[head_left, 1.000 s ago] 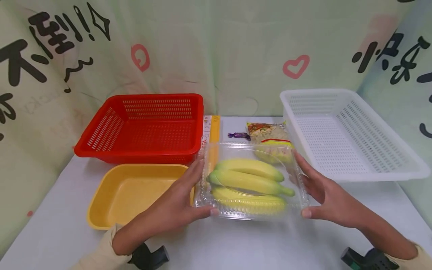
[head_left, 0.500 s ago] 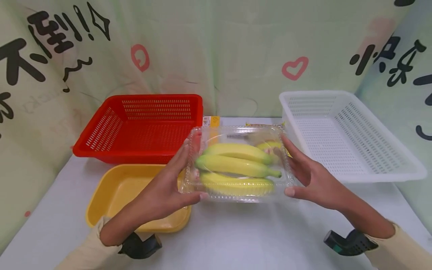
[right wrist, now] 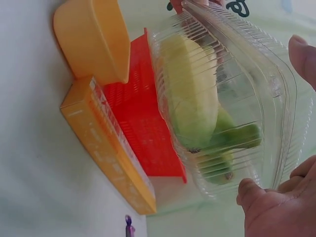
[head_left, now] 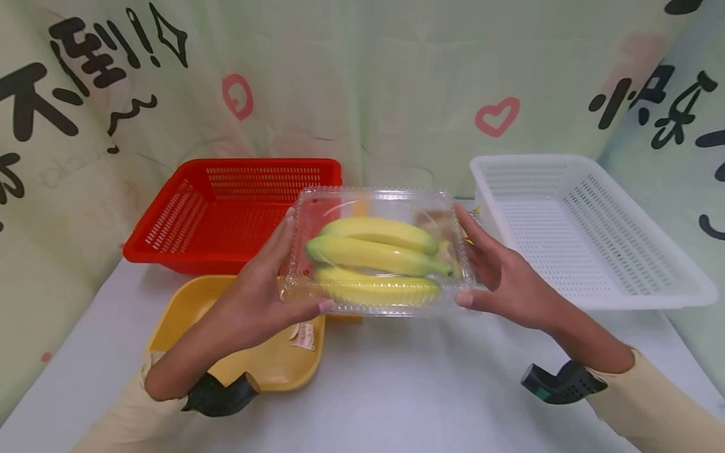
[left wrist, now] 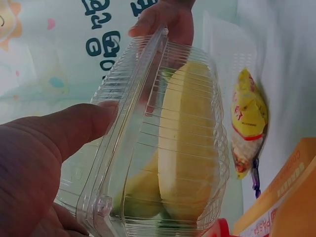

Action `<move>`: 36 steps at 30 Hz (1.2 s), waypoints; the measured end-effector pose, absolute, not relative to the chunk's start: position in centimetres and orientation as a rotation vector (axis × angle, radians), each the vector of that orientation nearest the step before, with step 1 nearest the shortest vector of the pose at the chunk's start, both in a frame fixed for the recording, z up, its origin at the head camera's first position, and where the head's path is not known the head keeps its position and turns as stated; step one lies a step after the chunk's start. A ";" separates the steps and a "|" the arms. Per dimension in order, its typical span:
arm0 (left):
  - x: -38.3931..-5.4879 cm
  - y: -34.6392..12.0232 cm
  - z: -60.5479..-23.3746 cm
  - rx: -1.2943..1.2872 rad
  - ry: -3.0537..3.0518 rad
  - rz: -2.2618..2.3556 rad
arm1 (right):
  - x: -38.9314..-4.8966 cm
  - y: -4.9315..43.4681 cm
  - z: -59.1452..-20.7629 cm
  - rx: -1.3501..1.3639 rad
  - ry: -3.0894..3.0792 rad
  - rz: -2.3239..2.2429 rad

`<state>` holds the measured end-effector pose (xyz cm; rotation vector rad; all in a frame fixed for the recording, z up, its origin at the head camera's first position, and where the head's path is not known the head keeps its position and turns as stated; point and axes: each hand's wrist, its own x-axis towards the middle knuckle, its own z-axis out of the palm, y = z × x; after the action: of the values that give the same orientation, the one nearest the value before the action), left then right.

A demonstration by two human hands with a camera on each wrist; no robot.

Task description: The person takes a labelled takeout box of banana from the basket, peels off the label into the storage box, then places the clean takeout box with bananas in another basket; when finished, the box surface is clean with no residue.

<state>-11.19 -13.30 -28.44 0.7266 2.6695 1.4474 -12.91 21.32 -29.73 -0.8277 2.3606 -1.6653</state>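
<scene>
A clear plastic clamshell container [head_left: 374, 196] holds several yellow bananas [head_left: 370, 255] with greenish ends. It is lidded and hangs above the table, between my two hands. My left hand [head_left: 257, 299] grips its left side, thumb along the near rim. At the opposite side my right hand [head_left: 506, 283] grips it, thumb at the near right corner. In the left wrist view the left thumb [left wrist: 84, 123] presses on the closed seam. Right-hand fingers [right wrist: 256, 195] show at the container's side in the right wrist view.
A red basket [head_left: 249, 233] stands back left, with a yellow basin [head_left: 272, 365] in front. At the back right is a white basket [head_left: 578, 251]. Behind the container lie an orange pasta box [right wrist: 108, 148], a yellow food bag [left wrist: 249, 116] and a purple-wrapped candy [right wrist: 129, 228].
Both hands have carried the banana container up and to the left in the head view, toward the red basket. It now overlaps the basket's right part and hides most of the bag.
</scene>
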 end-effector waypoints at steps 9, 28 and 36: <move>-12.3 -14.7 -27.5 0.718 2.735 1.416 | -14.9 19.9 -28.8 -0.912 2.197 -1.757; -16.0 -20.4 -26.2 0.677 2.818 1.305 | -18.7 13.5 -27.8 -0.769 2.296 -1.691; -17.2 -22.3 -26.8 0.484 2.905 1.231 | -19.9 10.7 -28.1 -0.696 2.374 -1.600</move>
<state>-17.16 -22.26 -26.84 0.4845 2.9053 1.2311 -19.87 10.66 -28.06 -0.6961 2.3735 -1.5998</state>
